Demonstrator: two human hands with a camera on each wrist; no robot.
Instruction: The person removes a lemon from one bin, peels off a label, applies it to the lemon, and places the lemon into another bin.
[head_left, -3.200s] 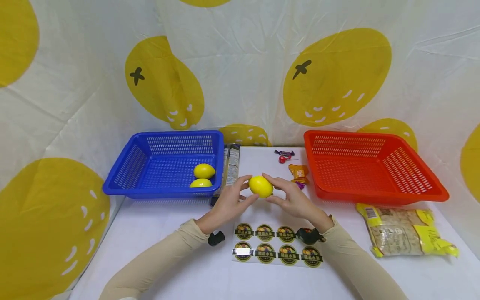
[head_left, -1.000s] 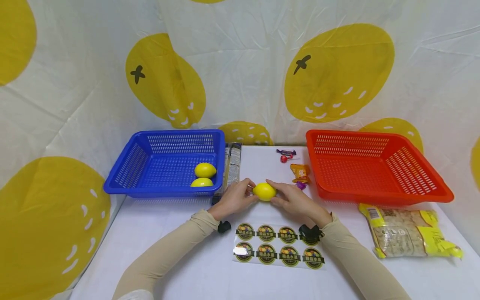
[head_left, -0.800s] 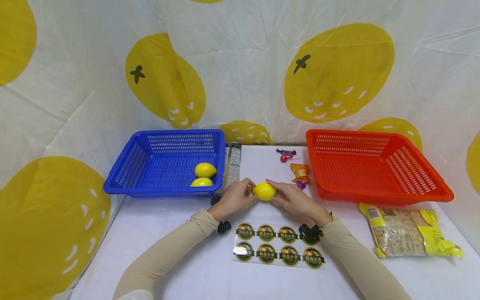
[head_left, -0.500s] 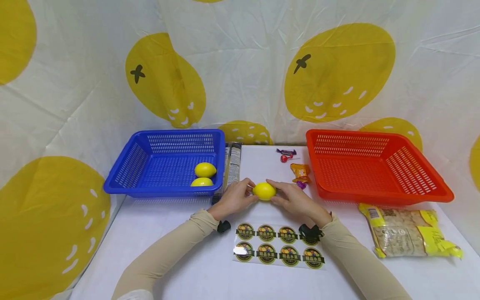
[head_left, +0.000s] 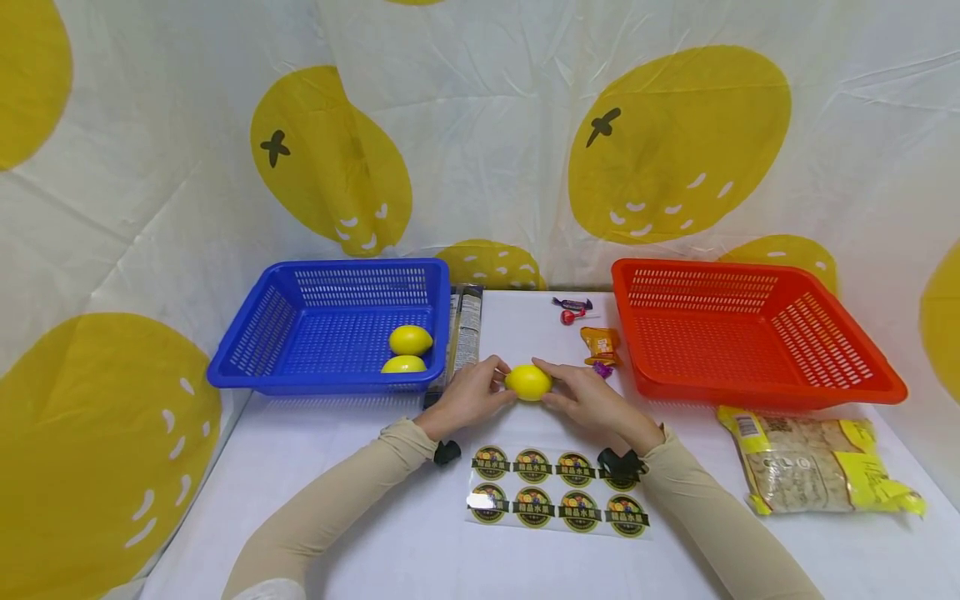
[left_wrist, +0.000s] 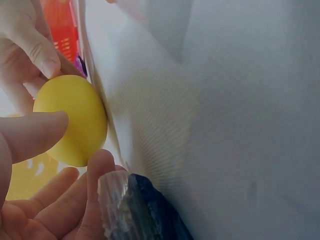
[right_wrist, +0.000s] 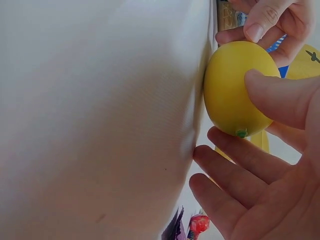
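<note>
A yellow lemon (head_left: 528, 382) rests on the white table between both hands, its long side running left to right. My left hand (head_left: 471, 396) pinches its left end, the thumb on the lemon (left_wrist: 82, 100) in the left wrist view. From the other side my right hand (head_left: 588, 398) holds the right end with thumb and fingers. A small green stem spot (right_wrist: 241, 133) shows at that end in the right wrist view. Just nearer than the hands lies a clear sheet of round fruit stickers (head_left: 555, 492), partly covered by the right wrist's dark strap.
At left stands a blue basket (head_left: 247, 321) holding two lemons (head_left: 410, 340). A red basket (head_left: 750, 392) stands at right, with a yellow-ended bag (head_left: 802, 467) before it. Wrapped candies (head_left: 600, 345) and a lollipop (head_left: 568, 317) lie between; a printed package (head_left: 467, 329) sits beside the blue basket.
Since about three seconds ago, both hands have lowered the lemon onto the table and turned it level. Over the last second, hands and lemon have stayed still.
</note>
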